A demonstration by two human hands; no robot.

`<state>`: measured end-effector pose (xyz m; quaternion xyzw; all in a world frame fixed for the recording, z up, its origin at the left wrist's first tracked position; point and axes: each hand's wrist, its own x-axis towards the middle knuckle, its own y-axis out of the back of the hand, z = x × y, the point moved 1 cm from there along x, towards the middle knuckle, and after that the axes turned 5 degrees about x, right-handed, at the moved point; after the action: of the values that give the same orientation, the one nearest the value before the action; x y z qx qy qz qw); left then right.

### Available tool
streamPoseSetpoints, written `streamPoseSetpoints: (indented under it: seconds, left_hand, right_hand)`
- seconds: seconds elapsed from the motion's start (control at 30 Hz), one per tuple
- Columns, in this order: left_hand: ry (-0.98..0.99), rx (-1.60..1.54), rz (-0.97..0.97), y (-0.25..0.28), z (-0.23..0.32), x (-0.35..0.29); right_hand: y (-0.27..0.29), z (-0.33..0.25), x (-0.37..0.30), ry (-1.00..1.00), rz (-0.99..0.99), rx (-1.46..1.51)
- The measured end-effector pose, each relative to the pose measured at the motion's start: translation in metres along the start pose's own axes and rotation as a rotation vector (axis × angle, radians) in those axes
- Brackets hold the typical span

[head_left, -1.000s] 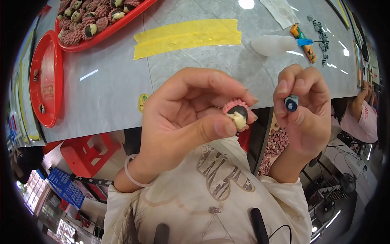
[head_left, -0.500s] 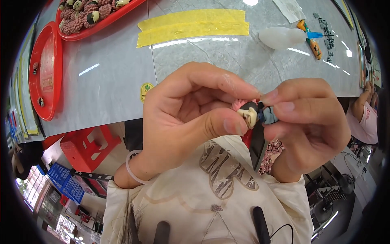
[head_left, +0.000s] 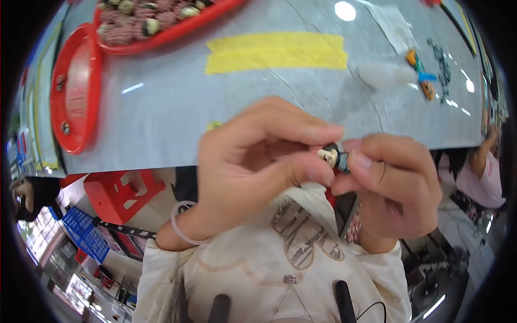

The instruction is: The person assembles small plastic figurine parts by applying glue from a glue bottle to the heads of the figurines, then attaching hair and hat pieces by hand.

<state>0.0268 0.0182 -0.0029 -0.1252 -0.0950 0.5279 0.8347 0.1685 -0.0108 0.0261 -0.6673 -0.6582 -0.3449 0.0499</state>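
A small figurine [head_left: 327,155] is held between my two hands, above my lap and just off the table's near edge. Its head is cream-coloured with black and pink parts, and its body is blue-grey. My left hand [head_left: 247,153] pinches the head end between thumb and fingers, which cover part of it. From the other side, my right hand [head_left: 398,180] grips the blue-grey body with thumb and fingertips. Much of the body lies hidden behind those fingertips.
A large red tray [head_left: 126,49] of pink figurine pieces stands far left, beside a smaller red tray [head_left: 81,102] with two small pieces. Yellow tape [head_left: 277,51] crosses the table. A whitish squeeze bottle [head_left: 382,74] lies right, near an orange piece [head_left: 428,90]. A red stool [head_left: 116,196] stands left.
The figurine has turned so its head faces more upward, and my right hand has shifted left and a little down. The table scene has slid slightly right and down in the view.
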Motion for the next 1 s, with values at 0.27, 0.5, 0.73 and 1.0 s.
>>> streamPoseSetpoints:
  seconds: [0.27,0.5,0.73,1.0]
  left_hand:
    - [-0.359,0.286,0.240,0.066,0.043,0.014]
    - [-0.446,1.237,0.354,0.108,0.094,0.055]
    - [-0.365,1.506,0.001,0.068,0.081,0.101]
    - [-0.301,0.484,0.052,0.069,0.071,0.062]
  right_hand:
    - [0.012,0.000,0.000,0.217,0.111,-0.172]
    - [0.031,0.016,-0.003,-0.108,0.271,-0.119]
    - [0.041,0.022,-0.003,-0.152,0.312,-0.063]
    - [0.031,0.043,0.009,-0.311,0.137,-0.170]
